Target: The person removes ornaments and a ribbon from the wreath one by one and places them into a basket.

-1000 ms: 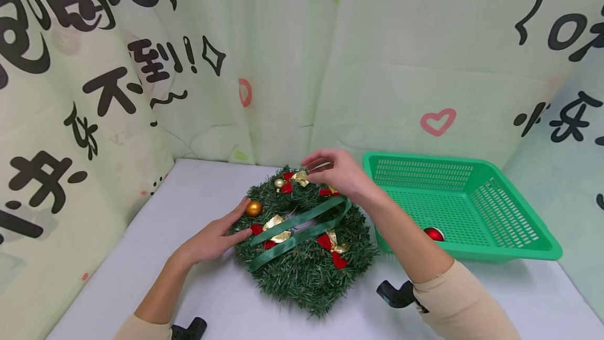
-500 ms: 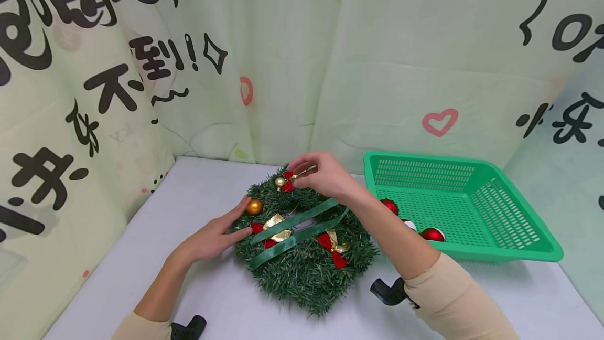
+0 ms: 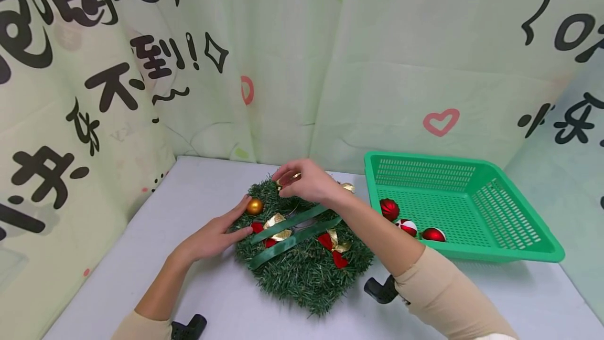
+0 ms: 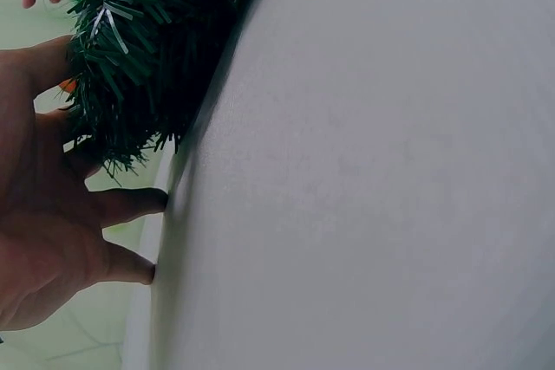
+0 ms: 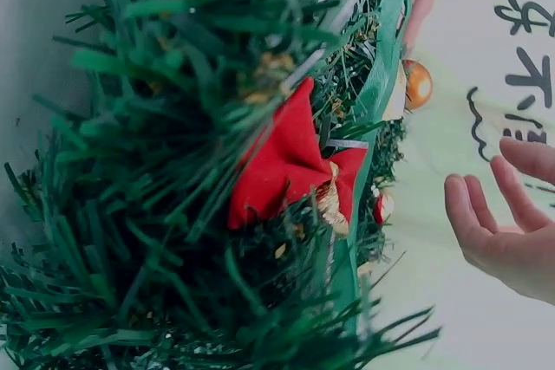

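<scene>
A green artificial wreath (image 3: 306, 285) lies on the table, with red-and-gold bows and a green ribbon (image 3: 283, 248) strung across it. My left hand (image 3: 212, 237) rests against its left edge, fingers spread, beside a shiny orange-gold bauble (image 3: 255, 206). In the left wrist view, some fingertips (image 4: 143, 273) touch the tabletop. Over the wreath's top left hovers my right hand (image 3: 306, 182), fingers loosely curved. Its palm covers most of the bow and small gold ball there. The right wrist view has a red bow (image 5: 290, 158) up close and nothing between that hand's fingers.
A green plastic basket (image 3: 514, 256) stands right of the wreath. Inside are a dark red bauble (image 3: 389, 209), a red-and-white one (image 3: 407, 227) and a shiny red one (image 3: 433, 234). A printed curtain (image 3: 377, 67) hangs behind the table.
My right hand has moved left along the wreath's top, from the right-hand bows to above the small gold ball. Baubles in the basket have come into sight. My left hand has stayed put.
</scene>
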### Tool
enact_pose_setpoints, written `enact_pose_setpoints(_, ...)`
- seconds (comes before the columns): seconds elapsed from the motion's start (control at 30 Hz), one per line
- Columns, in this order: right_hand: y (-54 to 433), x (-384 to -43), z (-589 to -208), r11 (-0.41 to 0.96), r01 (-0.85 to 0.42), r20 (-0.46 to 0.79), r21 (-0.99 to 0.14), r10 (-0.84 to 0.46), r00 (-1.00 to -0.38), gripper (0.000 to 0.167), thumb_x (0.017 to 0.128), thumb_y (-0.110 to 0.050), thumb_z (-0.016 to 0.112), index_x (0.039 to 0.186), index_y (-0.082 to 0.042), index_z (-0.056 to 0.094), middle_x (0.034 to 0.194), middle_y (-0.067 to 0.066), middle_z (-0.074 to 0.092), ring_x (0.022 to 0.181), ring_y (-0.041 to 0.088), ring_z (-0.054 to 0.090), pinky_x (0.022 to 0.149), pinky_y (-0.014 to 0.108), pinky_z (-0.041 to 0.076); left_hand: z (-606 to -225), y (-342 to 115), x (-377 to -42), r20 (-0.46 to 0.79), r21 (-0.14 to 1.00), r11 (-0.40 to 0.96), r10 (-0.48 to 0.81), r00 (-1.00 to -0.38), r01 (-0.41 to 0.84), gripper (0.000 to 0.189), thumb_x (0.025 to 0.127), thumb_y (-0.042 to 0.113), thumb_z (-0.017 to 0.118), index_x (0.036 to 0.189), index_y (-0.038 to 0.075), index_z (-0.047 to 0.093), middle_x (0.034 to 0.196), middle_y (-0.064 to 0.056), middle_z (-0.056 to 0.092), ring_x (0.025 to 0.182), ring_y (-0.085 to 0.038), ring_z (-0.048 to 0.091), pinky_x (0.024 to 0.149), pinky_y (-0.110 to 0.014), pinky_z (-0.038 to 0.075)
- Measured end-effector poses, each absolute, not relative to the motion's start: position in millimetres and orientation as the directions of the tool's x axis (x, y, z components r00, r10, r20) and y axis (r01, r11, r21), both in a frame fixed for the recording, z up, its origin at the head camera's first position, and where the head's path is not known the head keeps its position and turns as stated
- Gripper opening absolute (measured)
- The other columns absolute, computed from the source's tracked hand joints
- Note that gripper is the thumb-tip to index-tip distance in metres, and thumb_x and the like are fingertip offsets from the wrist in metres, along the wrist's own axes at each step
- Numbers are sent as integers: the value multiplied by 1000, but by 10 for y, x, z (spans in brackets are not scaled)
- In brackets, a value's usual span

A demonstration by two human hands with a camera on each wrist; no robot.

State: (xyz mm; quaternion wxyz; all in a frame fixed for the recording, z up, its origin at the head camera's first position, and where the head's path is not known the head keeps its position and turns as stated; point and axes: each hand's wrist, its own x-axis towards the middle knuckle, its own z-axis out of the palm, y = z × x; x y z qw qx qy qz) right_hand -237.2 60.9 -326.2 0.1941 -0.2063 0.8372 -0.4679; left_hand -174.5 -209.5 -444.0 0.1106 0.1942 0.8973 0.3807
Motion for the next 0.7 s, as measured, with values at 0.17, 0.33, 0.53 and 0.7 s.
enact_pose_setpoints(0.17,533,-2379,-3252,500,-173,-158,-849,-552,-819,31,92,-6,75,123,-13,75,132,17,68,119,28,62,99,48,55,-4448,-2095,-1757,-57,725,638,431,-900,260,80,108,49,52,169,20,10,176,-8,8,159,-40,19,125,-64,23)
enact_pose_setpoints(0.33,456,-2387,-3239,523,-171,-189,-835,-564,-804,33,92,-5,75,125,-11,74,132,17,67,118,27,63,100,49,55,-4445,-2098,-1760,-68,724,644,425,-903,249,80,108,50,52,169,22,10,176,-8,9,159,-40,19,125,-65,24)
enact_pose_setpoints(0.53,375,-2402,-3247,549,-184,-215,-815,-581,-785,34,91,-4,76,125,-8,73,130,19,68,114,27,63,95,41,56,-4438,-2099,-1749,-81,725,647,421,-903,237,80,107,51,52,169,23,10,176,-8,9,159,-40,20,124,-66,25)
enact_pose_setpoints(0.7,316,-2433,-3283,591,-214,-233,-778,-588,-774,32,91,-6,78,123,-10,75,124,16,69,108,26,64,90,39,56,-4442,-2102,-1747,-85,727,647,418,-905,230,81,107,51,53,169,23,9,176,-8,9,159,-41,20,124,-66,25)
